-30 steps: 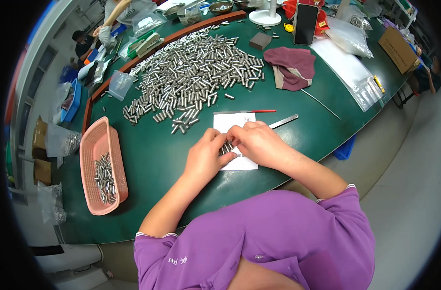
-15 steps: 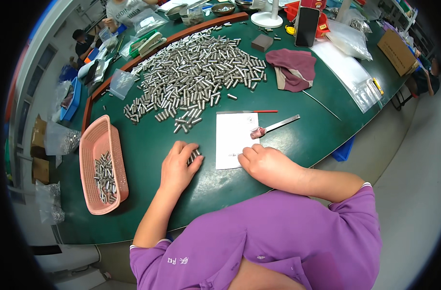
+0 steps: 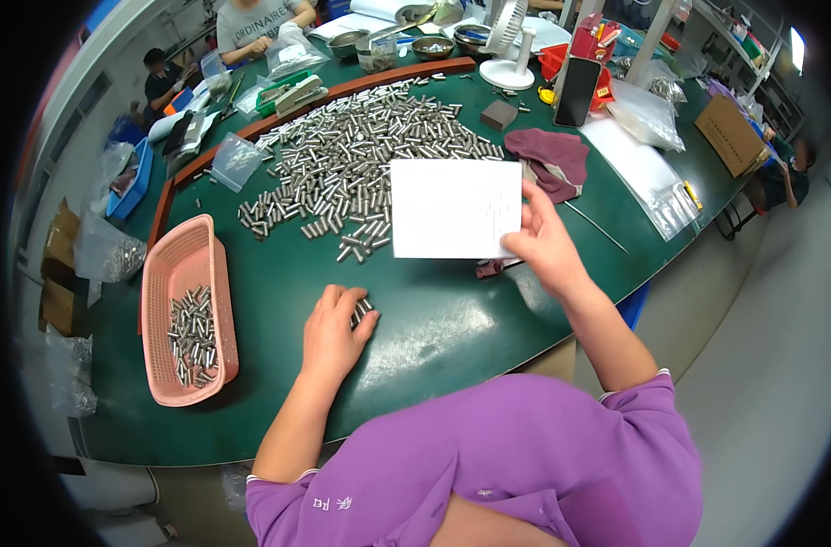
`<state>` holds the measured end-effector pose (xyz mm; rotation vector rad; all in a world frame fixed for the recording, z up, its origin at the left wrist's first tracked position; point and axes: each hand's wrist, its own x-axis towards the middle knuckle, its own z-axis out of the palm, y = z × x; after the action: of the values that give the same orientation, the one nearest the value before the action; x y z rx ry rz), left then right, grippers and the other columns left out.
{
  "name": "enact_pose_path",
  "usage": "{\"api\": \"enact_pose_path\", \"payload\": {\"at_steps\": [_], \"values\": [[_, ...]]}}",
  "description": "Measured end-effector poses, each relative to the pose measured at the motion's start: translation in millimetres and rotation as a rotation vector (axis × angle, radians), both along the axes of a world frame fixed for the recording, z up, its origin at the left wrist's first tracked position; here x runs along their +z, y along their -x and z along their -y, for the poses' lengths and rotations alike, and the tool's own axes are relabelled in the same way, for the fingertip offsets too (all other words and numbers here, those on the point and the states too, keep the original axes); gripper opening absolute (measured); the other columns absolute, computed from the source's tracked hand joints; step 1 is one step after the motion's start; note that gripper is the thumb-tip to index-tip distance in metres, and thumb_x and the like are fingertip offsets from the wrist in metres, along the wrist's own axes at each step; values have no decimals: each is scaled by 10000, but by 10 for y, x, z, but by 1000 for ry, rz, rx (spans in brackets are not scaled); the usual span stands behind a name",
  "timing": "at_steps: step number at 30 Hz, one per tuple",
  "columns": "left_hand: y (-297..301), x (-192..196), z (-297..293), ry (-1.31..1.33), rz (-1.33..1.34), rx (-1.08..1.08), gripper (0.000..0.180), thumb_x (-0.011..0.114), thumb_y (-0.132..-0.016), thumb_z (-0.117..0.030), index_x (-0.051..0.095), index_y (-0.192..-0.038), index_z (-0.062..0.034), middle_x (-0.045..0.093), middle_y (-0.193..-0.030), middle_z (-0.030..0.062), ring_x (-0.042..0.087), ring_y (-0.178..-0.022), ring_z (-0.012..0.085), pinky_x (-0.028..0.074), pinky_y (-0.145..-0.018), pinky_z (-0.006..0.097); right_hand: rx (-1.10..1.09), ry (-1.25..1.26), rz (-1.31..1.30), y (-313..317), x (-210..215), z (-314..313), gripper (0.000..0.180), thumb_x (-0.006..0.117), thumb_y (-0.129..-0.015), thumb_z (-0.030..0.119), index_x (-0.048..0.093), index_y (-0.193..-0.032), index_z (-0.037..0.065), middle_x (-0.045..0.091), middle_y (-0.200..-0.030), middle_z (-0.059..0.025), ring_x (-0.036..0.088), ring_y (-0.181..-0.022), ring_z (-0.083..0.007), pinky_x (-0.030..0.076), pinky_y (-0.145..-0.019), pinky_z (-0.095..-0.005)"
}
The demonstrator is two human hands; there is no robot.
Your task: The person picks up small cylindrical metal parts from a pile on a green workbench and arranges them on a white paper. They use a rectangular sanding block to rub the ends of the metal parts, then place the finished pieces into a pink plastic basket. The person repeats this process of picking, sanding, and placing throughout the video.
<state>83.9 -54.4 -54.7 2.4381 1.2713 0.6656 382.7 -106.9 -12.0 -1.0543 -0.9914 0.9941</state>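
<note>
paper sheet lifted, pins under the other hand

the right hand is holding a white paper sheet up above the green bench, its grip pinching the sheet's right edge between thumb and fingers, so the sheet is hanging flat toward the camera and covering part of the big pile of metal pins behind it. the left hand is lying palm down on the bench, fingers pressed together over a small cluster of pins that is peeking out at its fingertips. a pink basket with more pins in it is sitting well to the left of that hand. a dark red cloth is lying beyond the sheet's right side, with a black phone standing further back and a white fan beside it. clear plastic bags are resting near the bench's right end. other people are sitting at the far side
</note>
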Motion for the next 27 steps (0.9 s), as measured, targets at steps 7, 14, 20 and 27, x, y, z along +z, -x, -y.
{"api": "enact_pose_path", "payload": {"at_steps": [7,14,20,27], "values": [[37,-11,42,14,15,14,308,765,-779,-195,641,-1035,-76,583,-979,88,611,-885,298,510,-748,384,-9,248,208,511,-344,626,939,649,-823,-36,117,-1555,216,516,-976,-75,616,-789,-101,507,-707,-251],[72,-47,55,-31,32,29,274,747,-773,-167,636,-1004,-70,577,-950,85,609,-889,290,508,-748,392,81,60,1308,464,18,890,389,763,-781,234,676,-1156,180,535,-805,-33,584,-706,-224,498,-646,-348],[62,37,59,9,34,32,257,745,-770,-158,651,-991,-69,578,-946,85,607,-902,289,506,-758,394,329,-277,1450,444,-141,362,492,744,-771,259,629,-1246,206,540,-1250,-96,538,-1059,-287,468,-914,-410],[105,-63,-14,-37,88,63,267,763,-755,-159,661,-987,-77,579,-932,79,609,-882,289,504,-750,390,156,-34,1758,1011,-224,283,584,668,-850,418,556,-1281,41,527,-959,-117,601,-833,-261,541,-586,-325]]}}
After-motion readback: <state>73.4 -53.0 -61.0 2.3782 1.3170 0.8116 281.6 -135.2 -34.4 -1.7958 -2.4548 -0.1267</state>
